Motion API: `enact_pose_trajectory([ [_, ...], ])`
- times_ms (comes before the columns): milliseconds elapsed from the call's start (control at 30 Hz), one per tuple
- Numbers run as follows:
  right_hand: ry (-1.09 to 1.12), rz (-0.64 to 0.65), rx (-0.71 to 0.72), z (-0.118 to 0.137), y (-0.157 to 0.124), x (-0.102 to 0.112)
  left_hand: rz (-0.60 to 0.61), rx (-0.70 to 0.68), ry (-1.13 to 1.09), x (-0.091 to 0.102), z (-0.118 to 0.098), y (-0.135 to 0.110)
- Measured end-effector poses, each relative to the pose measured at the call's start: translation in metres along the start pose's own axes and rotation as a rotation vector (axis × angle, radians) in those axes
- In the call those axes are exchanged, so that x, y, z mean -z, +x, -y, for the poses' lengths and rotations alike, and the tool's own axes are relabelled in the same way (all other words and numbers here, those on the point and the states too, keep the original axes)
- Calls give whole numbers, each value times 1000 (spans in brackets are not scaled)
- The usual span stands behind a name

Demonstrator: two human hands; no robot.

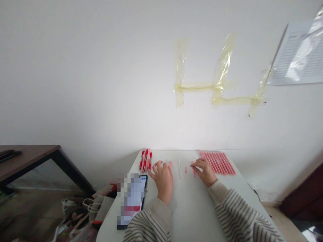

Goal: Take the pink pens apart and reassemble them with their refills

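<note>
My left hand (163, 178) is over the table's left half, its fingers bent and apart. Just beyond its thumb side is a small pink piece (170, 164), partly covered by the hand. My right hand (205, 171) has its thumb and forefinger closed at a slim pink pen barrel (194, 173), whose ends show above and below the fingertips. Between the hands lie a thin white pen refill (180, 168) and a short pink pen part (186, 169). Beyond my left hand sits a cluster of pink and red pens (145, 160). A row of pink pen barrels (218, 163) lies right of my right hand.
A phone (133, 201) with a blurred screen lies on the white table (194, 211) at its left edge. The wall, with yellowed tape (196, 88), rises behind. A brown desk (30, 158) stands left, with bags and clutter (93, 208) on the floor.
</note>
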State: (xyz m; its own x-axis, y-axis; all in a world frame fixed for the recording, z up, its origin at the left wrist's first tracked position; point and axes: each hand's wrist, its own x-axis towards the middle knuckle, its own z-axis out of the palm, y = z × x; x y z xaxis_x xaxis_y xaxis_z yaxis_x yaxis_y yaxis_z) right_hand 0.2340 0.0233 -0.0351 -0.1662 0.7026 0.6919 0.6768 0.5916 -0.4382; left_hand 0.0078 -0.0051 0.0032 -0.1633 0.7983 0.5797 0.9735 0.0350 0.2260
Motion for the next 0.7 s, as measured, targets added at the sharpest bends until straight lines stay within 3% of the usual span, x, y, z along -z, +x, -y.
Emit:
enact_pose_trajectory([
  [433, -74, -19, 5, -3, -3, -2, 139, 58, 98, 1, 0, -2],
  [700, -98, 10, -19, -5, -4, -4, 129, 64, 107, 3, 0, -1],
])
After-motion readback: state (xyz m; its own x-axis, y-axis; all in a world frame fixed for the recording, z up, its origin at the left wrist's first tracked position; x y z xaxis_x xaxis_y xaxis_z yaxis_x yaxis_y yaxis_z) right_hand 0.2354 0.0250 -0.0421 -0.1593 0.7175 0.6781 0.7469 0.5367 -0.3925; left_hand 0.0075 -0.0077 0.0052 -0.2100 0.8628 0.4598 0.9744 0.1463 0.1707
